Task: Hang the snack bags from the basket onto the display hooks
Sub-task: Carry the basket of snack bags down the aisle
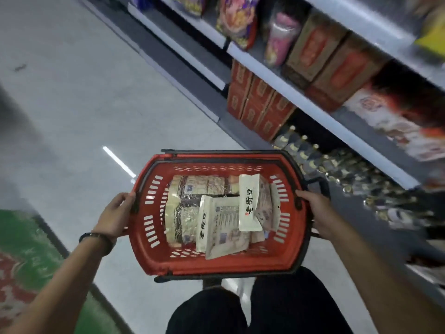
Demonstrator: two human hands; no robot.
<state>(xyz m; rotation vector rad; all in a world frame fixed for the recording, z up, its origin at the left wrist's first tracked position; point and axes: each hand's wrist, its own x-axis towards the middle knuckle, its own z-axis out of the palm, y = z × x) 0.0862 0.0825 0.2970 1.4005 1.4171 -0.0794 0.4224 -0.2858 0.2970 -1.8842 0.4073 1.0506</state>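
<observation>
Your legs (289, 309) are at the bottom, and just past them you hold the red basket (216, 266) out in front. Your left hand (115, 213) grips its left end and your right hand (317, 213) grips its right end, so both are busy. The snack bags (224, 227) lie inside, between your hands. The basket's long side runs left to right. One white bag (249, 203) sits closer to your right hand. No hooks show, only shelves (313, 109) on the right.

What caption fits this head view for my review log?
A person's left hand and right hand grip opposite ends of a red basket holding white snack bags, beside stocked shelves.
</observation>
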